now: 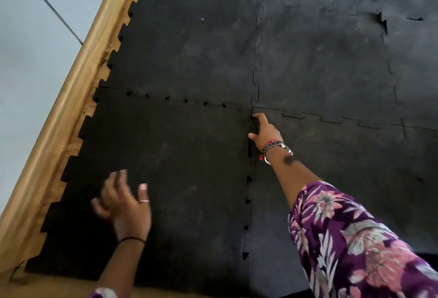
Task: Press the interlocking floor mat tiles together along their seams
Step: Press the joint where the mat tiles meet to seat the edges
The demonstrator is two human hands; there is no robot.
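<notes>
The mat point(237, 48) fills most of the frame: black interlocking tiles laid on a wood floor point(71, 117) that shows as a strip along the left edge, below a pale wall point(28, 48) at upper left.

**Tile positions.** The near-left tile point(166, 179) occupies the lower centre. Its upper seam point(175, 99) runs across mid-frame and shows open notches, so the tabs there are judged not fully seated. Its right seam point(248, 179) runs down from the four-tile corner at mid-frame and also shows dark gaps along its length. The seams in the upper right appear closed, apart from one lifted tab point(381, 21) near the right edge.

**Right hand.** The right hand point(264, 131) reaches to the top of the right seam, just below the four-tile corner. Fingers are extended and held together, tips touching the mat at the seam, thumb out to the left. This placement puts pressure directly on the unseated joint; the far end is a logical point from which to work back.

**Left hand.** The left hand point(123, 202) hangs above the near-left tile at lower left, fingers loosely curled, holding nothing. It is blurred; contact with the tile cannot be confirmed.

**Status.** Both seams of the near-left tile still need pressing
</notes>
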